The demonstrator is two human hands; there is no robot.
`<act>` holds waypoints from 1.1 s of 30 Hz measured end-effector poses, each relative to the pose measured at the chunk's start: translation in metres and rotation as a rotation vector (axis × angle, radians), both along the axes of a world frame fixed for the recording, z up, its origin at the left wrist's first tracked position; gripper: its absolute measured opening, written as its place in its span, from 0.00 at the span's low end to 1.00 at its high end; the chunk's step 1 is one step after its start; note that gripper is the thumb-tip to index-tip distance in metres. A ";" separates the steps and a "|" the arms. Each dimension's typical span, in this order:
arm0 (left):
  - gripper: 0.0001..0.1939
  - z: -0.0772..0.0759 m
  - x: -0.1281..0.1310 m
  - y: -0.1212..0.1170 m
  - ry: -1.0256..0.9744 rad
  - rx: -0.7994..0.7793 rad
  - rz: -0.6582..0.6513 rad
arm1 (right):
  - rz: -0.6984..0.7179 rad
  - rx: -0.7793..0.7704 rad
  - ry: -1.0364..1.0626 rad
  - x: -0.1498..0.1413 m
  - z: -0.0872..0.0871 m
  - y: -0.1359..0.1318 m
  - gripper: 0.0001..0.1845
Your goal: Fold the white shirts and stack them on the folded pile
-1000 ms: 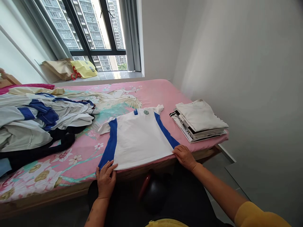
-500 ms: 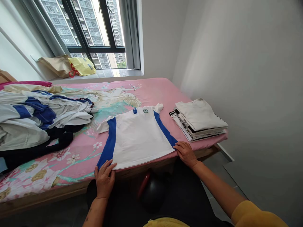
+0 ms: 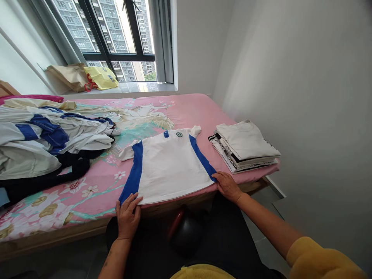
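Near the bed's (image 3: pixel 192 110) front edge, the left hand (image 3: pixel 128 217) lays fingers over a hem corner, pinching or not, I can't tell. Flat on the bed: a white shirt (image 3: pixel 171 168), blue-sided, badged, probably light, soft, best held by its hem corners, the right one pinched by the right hand (image 3: pixel 229 187).

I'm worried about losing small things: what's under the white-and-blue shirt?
The pink floral sheet shows around the white-and-blue shirt and appears to run beneath it. The patch directly underneath is covered by the cloth, so anything small there cannot be seen.
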State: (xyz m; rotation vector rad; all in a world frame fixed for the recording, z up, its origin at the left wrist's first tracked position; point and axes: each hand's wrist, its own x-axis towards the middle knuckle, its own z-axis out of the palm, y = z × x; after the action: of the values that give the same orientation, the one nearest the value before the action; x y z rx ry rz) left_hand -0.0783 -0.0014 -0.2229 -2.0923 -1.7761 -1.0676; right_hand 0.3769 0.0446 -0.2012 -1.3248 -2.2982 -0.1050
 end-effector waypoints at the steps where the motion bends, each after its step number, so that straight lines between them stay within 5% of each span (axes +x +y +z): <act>1: 0.12 0.000 0.000 0.000 0.000 0.000 -0.001 | 0.008 0.001 0.026 0.000 0.000 0.001 0.23; 7: 0.12 0.000 -0.001 0.000 0.016 0.014 0.003 | 0.010 0.000 0.115 -0.002 0.005 0.006 0.10; 13: 0.12 -0.001 0.000 0.000 0.007 0.012 0.004 | -0.025 0.039 0.070 -0.005 0.014 0.012 0.10; 18: 0.12 -0.001 0.000 0.000 0.014 0.025 -0.003 | -0.067 0.149 0.065 0.001 0.003 0.012 0.09; 26: 0.12 -0.004 0.000 0.000 0.026 0.038 -0.012 | -0.053 0.124 0.007 0.009 0.003 0.000 0.12; 33: 0.12 -0.002 0.000 0.001 0.031 0.037 -0.015 | -0.134 0.104 0.155 -0.002 0.008 0.012 0.07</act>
State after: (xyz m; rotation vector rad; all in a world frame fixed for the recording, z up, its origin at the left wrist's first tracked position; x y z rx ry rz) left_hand -0.0784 -0.0006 -0.2254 -2.0916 -1.7164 -1.0579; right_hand 0.3747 0.0563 -0.1932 -1.3826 -2.0475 -0.1582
